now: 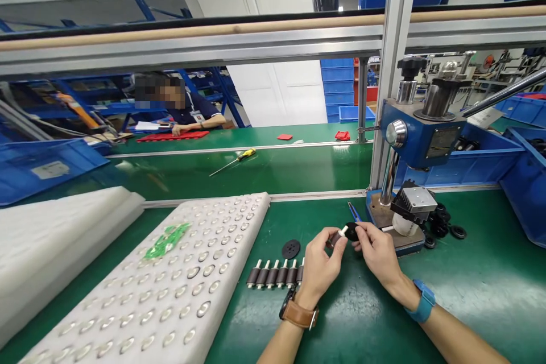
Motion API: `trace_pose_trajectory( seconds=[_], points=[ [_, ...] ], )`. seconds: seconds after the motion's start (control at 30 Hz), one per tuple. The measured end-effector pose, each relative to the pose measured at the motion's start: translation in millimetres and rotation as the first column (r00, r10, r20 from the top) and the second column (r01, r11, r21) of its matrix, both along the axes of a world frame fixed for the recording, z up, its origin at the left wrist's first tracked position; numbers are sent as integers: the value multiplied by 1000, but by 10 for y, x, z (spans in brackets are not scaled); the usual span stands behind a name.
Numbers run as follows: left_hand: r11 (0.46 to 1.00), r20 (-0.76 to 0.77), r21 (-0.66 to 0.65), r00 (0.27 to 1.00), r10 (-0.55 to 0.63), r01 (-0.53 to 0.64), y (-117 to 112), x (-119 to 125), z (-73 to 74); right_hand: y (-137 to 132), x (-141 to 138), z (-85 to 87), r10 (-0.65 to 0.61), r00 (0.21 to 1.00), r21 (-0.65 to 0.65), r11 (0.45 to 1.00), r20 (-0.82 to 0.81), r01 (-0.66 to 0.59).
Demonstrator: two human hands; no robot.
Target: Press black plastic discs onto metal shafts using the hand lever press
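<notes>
My left hand (321,264) pinches a dark brown roller (338,238) with a white shaft end poking out. Against that shaft end, my right hand (377,249) grips a thin black disc (351,231) by its edge. Whether the shaft sits in the disc cannot be made out. To the left of my left wrist stands a row of several similar rollers (272,276) with white shafts. Just behind the row lies another black disc (290,248) with holes. Blue tweezers (354,211) rest on the table beyond my hands.
A blue hand press (422,133) rises at the right, with black rings (458,232) beside its base. White foam (239,239) with rows of round pockets bears a green packet (167,240). A screwdriver (245,154) lies farther back. Across the bench, a person leans over red parts (173,136).
</notes>
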State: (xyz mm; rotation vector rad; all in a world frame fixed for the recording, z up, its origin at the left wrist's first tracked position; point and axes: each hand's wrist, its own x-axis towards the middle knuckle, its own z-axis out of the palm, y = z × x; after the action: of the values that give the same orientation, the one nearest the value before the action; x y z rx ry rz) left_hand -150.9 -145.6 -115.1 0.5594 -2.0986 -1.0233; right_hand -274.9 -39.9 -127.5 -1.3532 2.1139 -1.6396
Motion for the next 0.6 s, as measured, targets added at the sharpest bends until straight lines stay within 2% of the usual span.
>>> trace_pose_trajectory(
  seconds=[0.07, 0.23, 0.33, 0.47, 0.6],
  points=[
    [999, 29, -13, 999, -37, 38, 68, 9, -27, 24, 29, 61, 5, 994, -94, 996, 113, 6],
    [999, 50, 5, 998, -32, 32, 121, -14, -31, 55, 85, 123, -8, 997, -190, 982, 81, 23],
    [999, 43, -8, 998, -35, 36, 90, -2, -39, 66, 59, 119, -4, 996, -209, 978, -95, -16],
    [1000, 23, -15, 1000, -16, 16, 47, 16, -43, 81, -6, 136, 4, 900, -261, 957, -435, -130],
    [999, -15, 17, 999, -31, 31, 33, 0, -47, 80, -50, 182, 48, 899, -298, 935, -435, -194]
  ],
)
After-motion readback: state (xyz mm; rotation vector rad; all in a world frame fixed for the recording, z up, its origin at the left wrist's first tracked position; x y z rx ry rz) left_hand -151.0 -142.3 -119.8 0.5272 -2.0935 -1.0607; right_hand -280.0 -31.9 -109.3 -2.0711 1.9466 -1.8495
